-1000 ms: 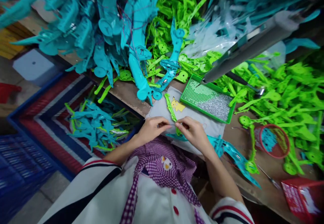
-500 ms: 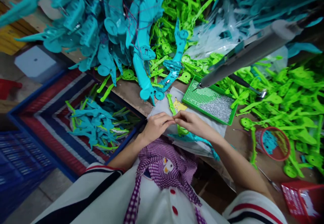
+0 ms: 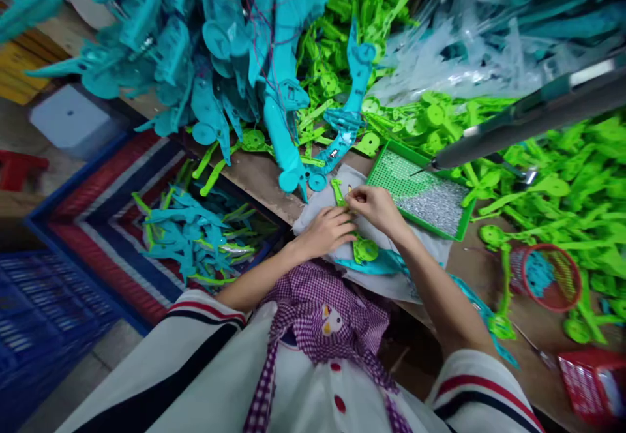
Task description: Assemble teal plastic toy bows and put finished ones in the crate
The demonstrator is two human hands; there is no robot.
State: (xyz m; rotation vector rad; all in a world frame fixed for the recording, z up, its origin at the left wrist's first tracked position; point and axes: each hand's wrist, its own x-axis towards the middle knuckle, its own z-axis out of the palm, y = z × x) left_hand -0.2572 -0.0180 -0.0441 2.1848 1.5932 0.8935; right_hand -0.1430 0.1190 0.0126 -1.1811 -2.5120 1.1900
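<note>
On a grey cloth [image 3: 313,199] in front of me lies a long light-green plastic part [image 3: 364,249] with a round end, partly hidden under my fingers. My left hand [image 3: 327,231] rests across its middle, fingers together and curled over it. Close to the left fingertips, my right hand [image 3: 375,207] is pinched at the part's upper stretch; whatever is between those fingertips is too small to make out. A blue plastic part [image 3: 374,265] lies beside the green one, nearer my body. Just right of my right hand sits a green tray [image 3: 372,175] with many small silver metal pieces.
An electric screwdriver [image 3: 518,120] hangs over the tray. Blue parts [image 3: 286,113] with thin wires and green parts [image 3: 538,192] are heaped behind and right. Left is a blue-rimmed crate [image 3: 83,276] holding parts; right, a red mesh cup [image 3: 552,280] and a red basket [image 3: 589,384].
My hands, fingertips together before, have come slightly apart: the left now lies flatter over the green part, the right has moved up and right. The view has shifted a little.
</note>
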